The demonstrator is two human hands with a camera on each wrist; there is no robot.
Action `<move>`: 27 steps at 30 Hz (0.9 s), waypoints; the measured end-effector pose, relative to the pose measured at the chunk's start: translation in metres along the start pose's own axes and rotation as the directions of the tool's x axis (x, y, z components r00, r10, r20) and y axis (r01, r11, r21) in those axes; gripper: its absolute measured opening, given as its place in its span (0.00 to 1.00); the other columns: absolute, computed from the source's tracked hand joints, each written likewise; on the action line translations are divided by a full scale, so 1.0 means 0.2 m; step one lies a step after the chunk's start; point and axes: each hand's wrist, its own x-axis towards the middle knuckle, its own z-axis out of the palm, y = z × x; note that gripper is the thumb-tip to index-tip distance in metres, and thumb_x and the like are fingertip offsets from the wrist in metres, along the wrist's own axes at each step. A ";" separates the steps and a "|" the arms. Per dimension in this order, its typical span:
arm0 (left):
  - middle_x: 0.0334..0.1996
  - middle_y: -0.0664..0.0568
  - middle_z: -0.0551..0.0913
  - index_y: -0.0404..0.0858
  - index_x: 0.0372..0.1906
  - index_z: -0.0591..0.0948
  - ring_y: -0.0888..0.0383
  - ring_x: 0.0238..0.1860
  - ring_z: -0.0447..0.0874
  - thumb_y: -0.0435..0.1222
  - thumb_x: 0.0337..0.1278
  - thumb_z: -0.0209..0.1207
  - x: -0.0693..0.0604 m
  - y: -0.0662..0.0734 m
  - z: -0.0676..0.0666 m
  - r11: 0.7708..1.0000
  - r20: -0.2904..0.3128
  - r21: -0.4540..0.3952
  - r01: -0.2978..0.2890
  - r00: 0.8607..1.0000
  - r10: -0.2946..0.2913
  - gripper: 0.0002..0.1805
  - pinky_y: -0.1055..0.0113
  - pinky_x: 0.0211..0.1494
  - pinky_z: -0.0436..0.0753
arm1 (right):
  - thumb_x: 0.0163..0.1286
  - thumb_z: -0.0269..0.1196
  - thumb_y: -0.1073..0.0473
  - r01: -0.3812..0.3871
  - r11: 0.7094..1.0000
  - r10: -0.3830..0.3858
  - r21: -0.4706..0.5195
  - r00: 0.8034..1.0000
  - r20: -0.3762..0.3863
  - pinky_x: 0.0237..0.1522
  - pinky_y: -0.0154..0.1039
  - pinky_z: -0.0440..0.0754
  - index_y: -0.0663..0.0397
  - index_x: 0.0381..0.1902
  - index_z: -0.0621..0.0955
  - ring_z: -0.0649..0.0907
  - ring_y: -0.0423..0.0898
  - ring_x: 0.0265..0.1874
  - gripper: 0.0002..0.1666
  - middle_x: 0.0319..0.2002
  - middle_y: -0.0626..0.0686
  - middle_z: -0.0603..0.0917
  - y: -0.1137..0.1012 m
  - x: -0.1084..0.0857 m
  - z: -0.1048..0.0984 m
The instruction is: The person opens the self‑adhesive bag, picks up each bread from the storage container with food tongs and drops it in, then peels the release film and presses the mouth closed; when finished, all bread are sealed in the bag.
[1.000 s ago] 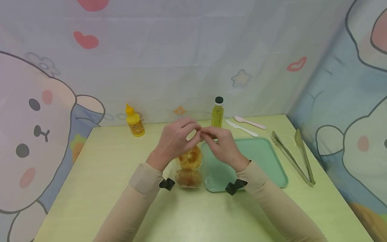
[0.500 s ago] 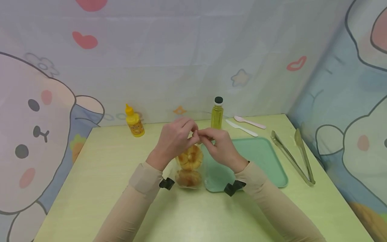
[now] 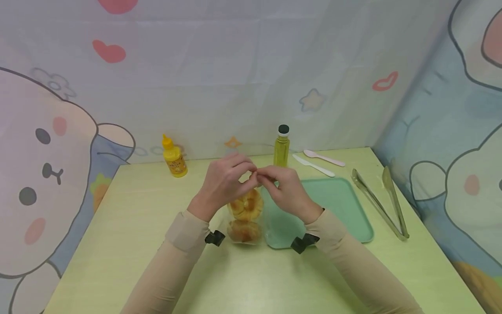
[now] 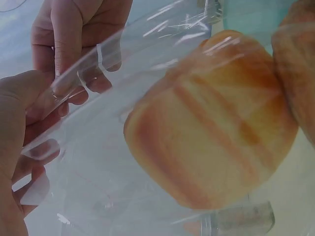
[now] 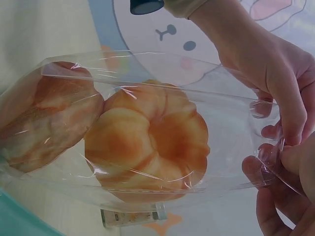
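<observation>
A clear plastic bag (image 5: 226,123) holds a round, lobed golden bread (image 5: 147,137) and a browner bread (image 5: 54,113). In the head view the golden bread (image 3: 246,205) lies under the hands, with the browner one (image 3: 244,231) nearer the front. My left hand (image 3: 225,179) and my right hand (image 3: 288,189) meet at the bag's top edge, each pinching the film between thumb and fingers. In the left wrist view the film (image 4: 108,147) stretches from both hands to the bread (image 4: 211,123); fingers show through it.
A green tray (image 3: 333,209) lies right of the bag, beside metal tongs (image 3: 378,203). Behind stand an oil bottle (image 3: 281,148) and a yellow squeeze bottle (image 3: 175,159). A white knife (image 3: 313,166) and a pink spoon (image 3: 324,158) lie at the back right.
Both hands have shifted slightly left, still pinching the bag's edge. The left hand's fingers have changed position a little. The breads have barely moved.
</observation>
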 end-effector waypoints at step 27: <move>0.30 0.47 0.85 0.36 0.34 0.81 0.53 0.28 0.84 0.29 0.60 0.56 -0.06 -0.09 -0.03 0.920 -0.057 -0.176 0.351 0.929 -0.366 0.04 0.64 0.26 0.78 | 0.78 0.62 0.68 -0.099 0.993 0.102 0.057 0.994 -0.039 0.34 0.38 0.87 0.61 0.46 0.87 0.91 0.48 0.32 0.08 0.35 0.53 0.92 0.01 -0.02 0.00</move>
